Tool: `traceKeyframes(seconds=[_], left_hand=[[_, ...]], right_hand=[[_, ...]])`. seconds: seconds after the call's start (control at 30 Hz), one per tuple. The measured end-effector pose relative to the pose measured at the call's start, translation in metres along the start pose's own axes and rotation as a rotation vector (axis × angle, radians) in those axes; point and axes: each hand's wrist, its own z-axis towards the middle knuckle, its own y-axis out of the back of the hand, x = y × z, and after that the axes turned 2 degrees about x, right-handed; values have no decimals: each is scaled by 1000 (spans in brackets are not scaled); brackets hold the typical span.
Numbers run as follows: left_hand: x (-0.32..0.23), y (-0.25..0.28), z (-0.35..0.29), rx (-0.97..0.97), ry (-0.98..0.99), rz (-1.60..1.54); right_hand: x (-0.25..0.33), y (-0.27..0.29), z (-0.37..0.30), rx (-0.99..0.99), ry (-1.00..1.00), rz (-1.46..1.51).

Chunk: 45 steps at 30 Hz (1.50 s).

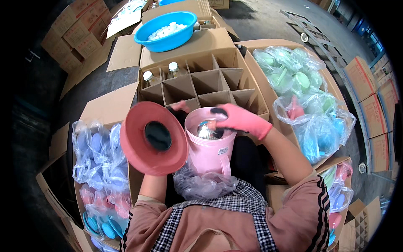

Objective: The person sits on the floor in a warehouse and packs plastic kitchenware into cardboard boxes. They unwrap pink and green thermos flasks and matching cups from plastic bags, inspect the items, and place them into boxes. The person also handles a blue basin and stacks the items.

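Observation:
A pale pink pitcher (210,149) with a side handle stands upright in front of me, a shiny silvery object (205,131) inside its mouth. Over the rim reaches my right hand (241,121) in a pink glove with black fingertips; its fingers are stretched apart near that object. My left hand (180,107), also gloved, shows partly beside the pitcher's far left rim, blurred, its fingers mostly hidden. A round reddish-pink dish-shaped thing (133,140) with a dark middle covers part of my left forearm; what holds it is hidden. Crumpled clear plastic (205,185) lies below the pitcher.
Ahead is a divided cardboard box (205,80) with two white-capped bottles (173,69). Beyond it, a blue basin (168,44) holds white caps. Open boxes flank me with bagged purple items (98,145) on the left and green items (289,75) on the right.

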Motion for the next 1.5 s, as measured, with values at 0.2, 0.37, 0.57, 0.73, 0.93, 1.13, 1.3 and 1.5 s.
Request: traceKeyframes(seconds=[0.2, 0.37, 0.57, 0.73, 0.93, 1.13, 1.3, 1.5], left_hand=[[-23, -46, 49, 120, -657, 1566], [-10, -8, 49, 353, -41, 1105], [17, -4, 2, 154, -176, 1405], [10, -1, -16, 204, -180, 1533], [-12, -17, 1, 575, -158, 1743], [-15, -37, 11, 715, -58, 1729], [-16, -25, -1, 775, -185, 1900], [-15, -39, -4, 786, -158, 1970]], right_hand=[[22, 30, 16, -357, 145, 1030], [-40, 18, 40, -579, 333, 928], [-47, -28, -4, -539, 204, 715], [-38, -31, -12, -505, 252, 648], [-46, -22, -27, -546, 501, 128], [-41, -11, -59, -391, 568, -360], [-39, -5, -60, -320, 635, -452], [-38, -14, -60, -365, 599, -466]])
